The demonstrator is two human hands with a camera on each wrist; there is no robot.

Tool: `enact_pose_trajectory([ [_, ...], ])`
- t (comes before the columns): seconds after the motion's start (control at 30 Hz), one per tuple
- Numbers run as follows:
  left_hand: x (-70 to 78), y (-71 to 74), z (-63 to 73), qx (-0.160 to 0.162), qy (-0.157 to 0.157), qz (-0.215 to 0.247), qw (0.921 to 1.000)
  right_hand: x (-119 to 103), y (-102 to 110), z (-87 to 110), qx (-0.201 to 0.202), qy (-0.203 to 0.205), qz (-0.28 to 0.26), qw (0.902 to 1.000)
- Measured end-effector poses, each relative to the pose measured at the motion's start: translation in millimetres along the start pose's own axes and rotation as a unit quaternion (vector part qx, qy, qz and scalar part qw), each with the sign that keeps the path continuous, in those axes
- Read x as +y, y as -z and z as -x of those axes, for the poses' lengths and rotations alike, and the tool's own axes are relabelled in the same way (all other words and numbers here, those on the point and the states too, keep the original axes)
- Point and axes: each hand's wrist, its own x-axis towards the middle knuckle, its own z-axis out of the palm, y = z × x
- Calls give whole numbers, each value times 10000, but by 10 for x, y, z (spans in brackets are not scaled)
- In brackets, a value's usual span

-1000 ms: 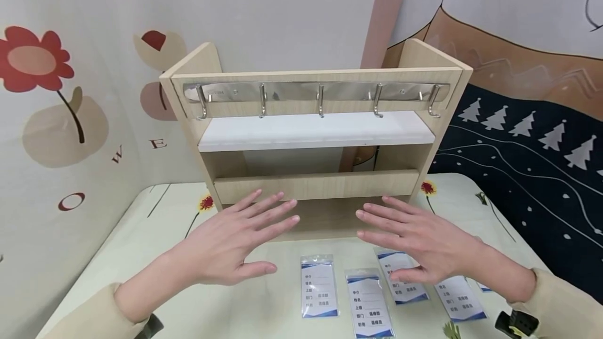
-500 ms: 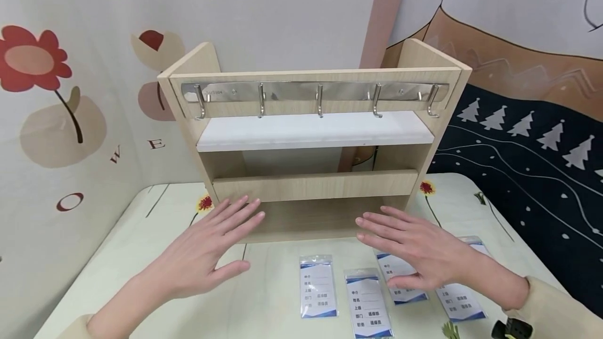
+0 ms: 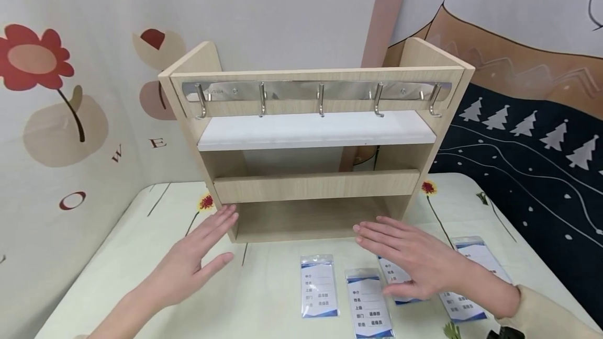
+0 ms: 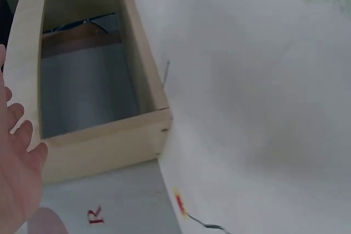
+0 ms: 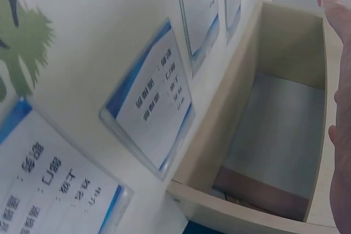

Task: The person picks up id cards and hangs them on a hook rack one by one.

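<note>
We have the left hand [image 3: 188, 263] with its fingers straight and its thumb spread, fingertips over the lower corner of the wooden rack [image 3: 330, 187]. Whether they touch it, we can't quite say from this angle. Across from it, we see the right hand [image 3: 419, 258], fingers stretched out and thumb apart, in front of the rack's other side and above the third badge [image 3: 394, 271], which it partly hides. So the rack stands just beyond both hands, and we count four more badges: a first badge [image 3: 319, 286] and a second badge [image 3: 369, 305] between the hands, plus a fourth badge [image 3: 461, 305] and a fifth badge [image 3: 482, 255] about the right wrist. We're looking at pale woodgrain, a white shelf [image 3: 315, 130] and a metal strip [image 3: 287, 91] of five hooks. The badges are white and blue, clear-sleeved, on a flowered cloth [image 3: 264, 297].
</note>
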Motion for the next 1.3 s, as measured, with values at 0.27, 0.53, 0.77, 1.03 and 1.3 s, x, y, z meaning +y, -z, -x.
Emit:
enact_pose_trajectory([
  [0.27, -129, -107, 160, 309, 684, 513, 9959, -37, -94, 7, 140, -57, -123, 9998],
  [0.53, -212, -222, 260, 558, 1138, 933, 9875, -40, -244, -1, 618, 6, -443, 9971],
  [0.77, -312, -275, 279, 320, 2598, 1545, 9527, -82, -371, -16, 331, -465, -787, 9953],
  [1.03, -452, -376, 221, 245, 3331, 2437, 9105, -185, -459, -86, -132, -1445, -1383, 9797],
  [1.3, -489, -502, 131, 389, 3490, 2845, 8920, -153, -569, -205, -479, -2130, -1908, 9571],
])
